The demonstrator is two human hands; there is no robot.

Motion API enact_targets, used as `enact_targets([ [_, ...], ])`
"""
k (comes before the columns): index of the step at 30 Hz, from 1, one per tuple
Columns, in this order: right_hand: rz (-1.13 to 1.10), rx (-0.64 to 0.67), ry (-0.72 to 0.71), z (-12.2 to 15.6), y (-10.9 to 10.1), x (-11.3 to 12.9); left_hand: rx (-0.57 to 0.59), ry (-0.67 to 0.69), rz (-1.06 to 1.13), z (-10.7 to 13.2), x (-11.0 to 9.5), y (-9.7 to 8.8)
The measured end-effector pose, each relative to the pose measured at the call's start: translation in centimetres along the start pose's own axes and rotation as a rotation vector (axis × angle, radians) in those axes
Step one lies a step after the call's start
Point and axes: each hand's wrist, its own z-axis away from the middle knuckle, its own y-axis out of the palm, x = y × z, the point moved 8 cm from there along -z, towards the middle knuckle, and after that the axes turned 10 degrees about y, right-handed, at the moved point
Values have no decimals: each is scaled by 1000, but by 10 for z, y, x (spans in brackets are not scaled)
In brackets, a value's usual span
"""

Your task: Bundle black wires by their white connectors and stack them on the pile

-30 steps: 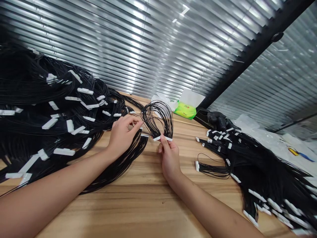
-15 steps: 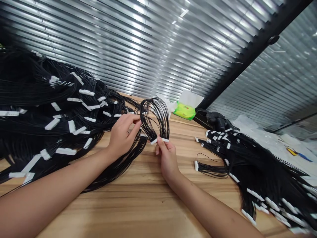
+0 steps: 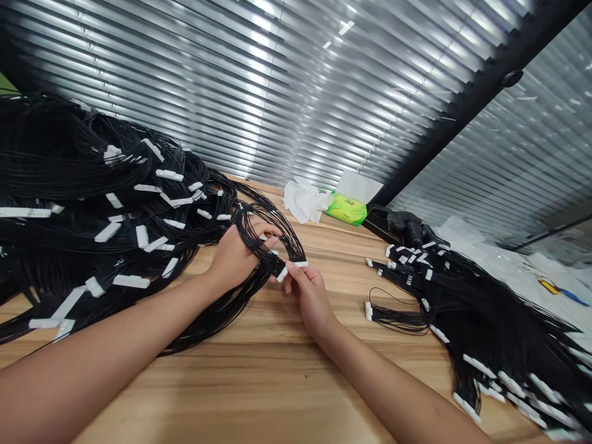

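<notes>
A wire harness of thin black wires (image 3: 279, 217) is bent into a loop at the middle of the table. Its white connectors (image 3: 300, 264) come together at the fingertips of my right hand (image 3: 309, 288), which pinches them between thumb and fingers. My left hand (image 3: 238, 253) reaches in at the loop's left side, its fingers curled around the wires. Wires cross in front of this hand and partly hide its fingers. More black wires (image 3: 222, 317) run beneath the hands and behind my left forearm.
A large heap of black wires with white connectors (image 3: 132, 281) fills the left. Another wire pile (image 3: 481, 308) lies on the right. Behind are crumpled tissue (image 3: 303, 200), a green tissue pack (image 3: 345, 209) and metallic blinds (image 3: 208, 80). Yellow-and-blue-handled pliers (image 3: 562, 291) lie far right.
The wire loop has tipped left and down over my left hand, whose fingers now show through it. My right hand stays nearly in place, still pinching the connectors.
</notes>
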Motion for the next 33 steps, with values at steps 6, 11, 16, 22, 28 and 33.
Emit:
enact_targets([
  [6,-42,-21,1,0,-4,-1,97,-79,127,2,9,16],
  [11,-52,-41,-23,1,-5,0,121,1,246,1,-4,18],
  [16,-40,-40,-30,0,-5,0,168,62,267,2,-13,20],
  [22,-26,-45,-52,2,-5,3,136,85,253,1,-16,17],
  [28,2,-38,-51,4,-2,4,-3,-14,149,1,-5,8],
  [33,54,-58,-81,8,-1,8,-64,-19,69,1,-5,3],
])
